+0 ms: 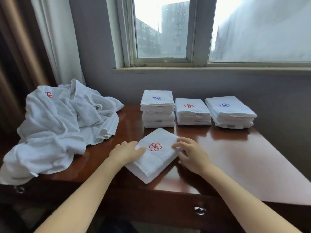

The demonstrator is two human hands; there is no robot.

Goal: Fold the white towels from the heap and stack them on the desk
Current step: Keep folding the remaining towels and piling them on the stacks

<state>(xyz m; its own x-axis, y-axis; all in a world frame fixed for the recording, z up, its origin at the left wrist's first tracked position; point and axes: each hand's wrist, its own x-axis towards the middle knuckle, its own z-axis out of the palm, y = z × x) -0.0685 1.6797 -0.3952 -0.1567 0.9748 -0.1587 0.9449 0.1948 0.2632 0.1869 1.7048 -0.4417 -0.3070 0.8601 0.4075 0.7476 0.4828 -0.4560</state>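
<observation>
Head view: towels on a desk by the window

Item 1. Curtain (55, 39), pale with a brown panel beside it, hanging at the far left.

Item 2. Heap (55, 125) of unfolded white towels, crumpled on the left end of the desk (235, 157) and spilling over its near-left edge; one red emblem shows near its top.

Item 3. Left hand (127, 153), laid over the left corner of the folded towel, thumb flat on the top face, fingers bent down over the edge, gripping it.

Item 4. Folded towel (156, 160), white, red flower emblem facing up, lying skewed on the desk near the front edge, between the two hands.

Item 5. Right hand (191, 157), fingers arched, tips on the towel's right corner, thumb against its side; whether it pinches cannot be told.

Item 6. Three stacks of folded towels in a row along the far side: left stack (157, 109) with a blue emblem on top, middle stack (192, 112) red, right stack (229, 113) blue.

Item 7. Drawer knob (200, 210), metal, on the desk front.

Item 8. Window (161, 31) in the wall behind.
</observation>
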